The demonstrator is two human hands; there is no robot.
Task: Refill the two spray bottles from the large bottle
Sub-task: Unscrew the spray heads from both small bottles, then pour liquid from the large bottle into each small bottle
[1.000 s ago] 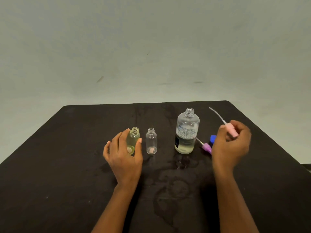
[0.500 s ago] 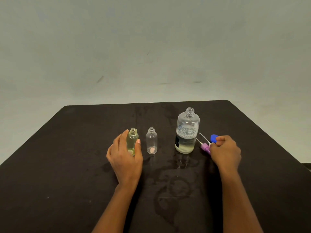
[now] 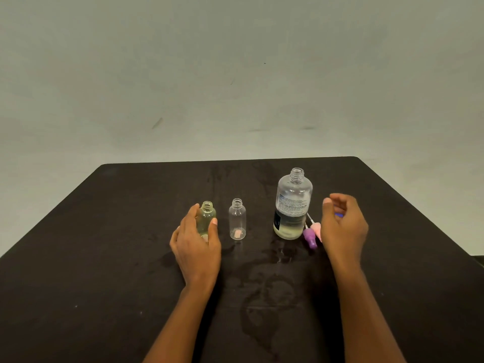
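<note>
Up close, wet shiny marks (image 3: 269, 292) on the flat dark table (image 3: 104, 258). Grips the yellowish small bottle (image 3: 207, 218) with the left hand (image 3: 195, 247), fingers round its smooth clear side. Just beside it, the second small bottle (image 3: 237, 220), clear, open, looking empty. Has just let go of the pink spray top (image 3: 317, 229) with the right hand (image 3: 343, 226), now lifted, loosely curled, holding nothing. Pink top down flat beside the purple spray top (image 3: 309, 238). Means both tops off, ready for more pouring. Further back, the large bottle (image 3: 293, 205), round, open, about a third full.
</note>
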